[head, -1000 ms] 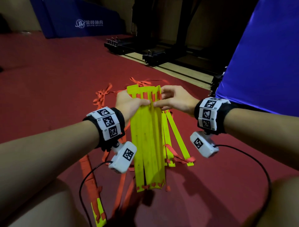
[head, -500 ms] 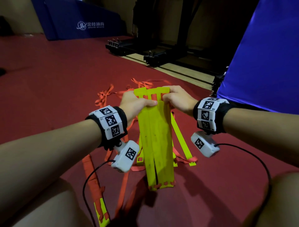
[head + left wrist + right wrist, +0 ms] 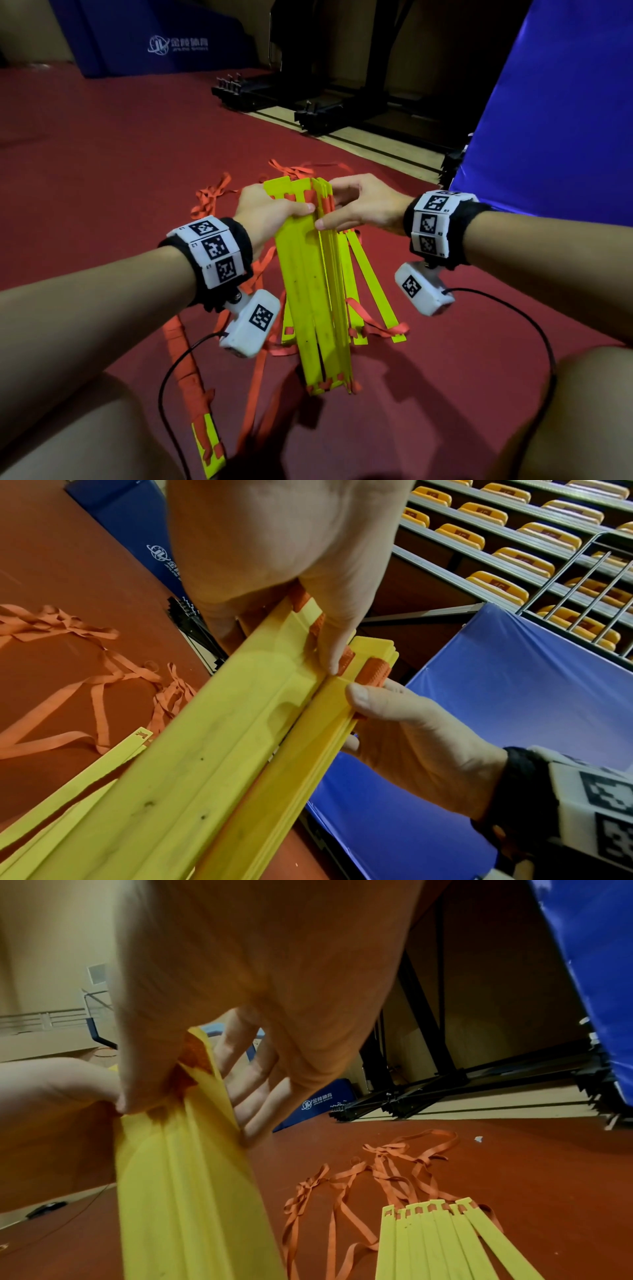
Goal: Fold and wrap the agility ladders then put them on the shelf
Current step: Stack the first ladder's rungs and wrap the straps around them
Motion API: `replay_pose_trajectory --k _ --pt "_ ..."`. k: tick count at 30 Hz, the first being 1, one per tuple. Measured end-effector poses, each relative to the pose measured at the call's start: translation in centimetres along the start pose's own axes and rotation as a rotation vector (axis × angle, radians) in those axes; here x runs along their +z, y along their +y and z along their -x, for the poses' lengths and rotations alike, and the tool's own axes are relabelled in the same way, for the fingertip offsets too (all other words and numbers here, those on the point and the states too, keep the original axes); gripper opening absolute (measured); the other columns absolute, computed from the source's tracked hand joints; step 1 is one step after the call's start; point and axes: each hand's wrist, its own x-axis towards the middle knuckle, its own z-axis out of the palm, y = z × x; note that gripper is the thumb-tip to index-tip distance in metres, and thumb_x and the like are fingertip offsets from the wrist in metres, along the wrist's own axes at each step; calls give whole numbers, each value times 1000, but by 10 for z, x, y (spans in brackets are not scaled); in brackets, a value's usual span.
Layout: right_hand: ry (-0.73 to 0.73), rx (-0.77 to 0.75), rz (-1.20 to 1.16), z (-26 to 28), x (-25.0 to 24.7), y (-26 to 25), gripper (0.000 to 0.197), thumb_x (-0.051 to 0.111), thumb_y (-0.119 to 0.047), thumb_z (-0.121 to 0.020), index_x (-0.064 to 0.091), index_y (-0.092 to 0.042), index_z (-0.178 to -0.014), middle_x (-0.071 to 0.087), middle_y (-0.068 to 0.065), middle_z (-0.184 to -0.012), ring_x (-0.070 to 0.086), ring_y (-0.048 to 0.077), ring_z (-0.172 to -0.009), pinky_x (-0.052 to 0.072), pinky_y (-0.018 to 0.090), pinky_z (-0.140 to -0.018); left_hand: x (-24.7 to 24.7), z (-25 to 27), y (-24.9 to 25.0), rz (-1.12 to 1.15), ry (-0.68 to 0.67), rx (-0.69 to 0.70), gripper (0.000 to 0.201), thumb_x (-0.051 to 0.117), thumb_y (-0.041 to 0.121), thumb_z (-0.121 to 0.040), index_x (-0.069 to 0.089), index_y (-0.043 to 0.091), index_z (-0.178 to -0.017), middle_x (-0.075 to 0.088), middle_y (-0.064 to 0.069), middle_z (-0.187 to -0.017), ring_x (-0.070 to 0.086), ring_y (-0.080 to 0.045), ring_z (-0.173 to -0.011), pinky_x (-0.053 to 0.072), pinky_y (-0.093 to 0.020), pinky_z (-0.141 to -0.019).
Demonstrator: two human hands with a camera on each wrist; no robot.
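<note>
- The left hand (image 3: 263,212) curls its fingers and thumb around the far end of the rung bundle (image 3: 315,291); the right hand (image 3: 359,207) pinches the same end from the right.
- The bundle stands tilted, near end touching the red floor (image 3: 102,154).
- Judged progress: stacking underway; loose rungs (image 3: 455,1240) and orange straps (image 3: 394,1177) lie right and far, unwrapped; no shelf visible.
- Open floor left; blue mat (image 3: 548,120) crowds the right.

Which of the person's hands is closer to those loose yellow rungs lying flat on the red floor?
Right. The right hand grips the held bundle just above the loose yellow rungs; the left hand grips the bundle's far side, farther off.
</note>
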Motion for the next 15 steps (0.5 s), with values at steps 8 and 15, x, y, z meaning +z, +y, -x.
replay_pose_trajectory --k 8,15 --pt "56 -6 42 -8 -1 7 48 89 -10 -75 60 11 -107 62 8 -90 60 16 -79 61 36 -77 5 5 3 -78 -70 82 16 83 3 -81 77 7 -95 77 0 -86 69 -6 -68 56 -23 -67" --pt "100 -62 53 -11 2 10 37 85 -7 -79 64 -12 -109 70 -1 -89 66 10 -78 56 27 -73 10 11 11 -139 -165 -6 22 78 10 -64 63 13 -79 61 -7 -81 57 -22 -76 46 -39 -74"
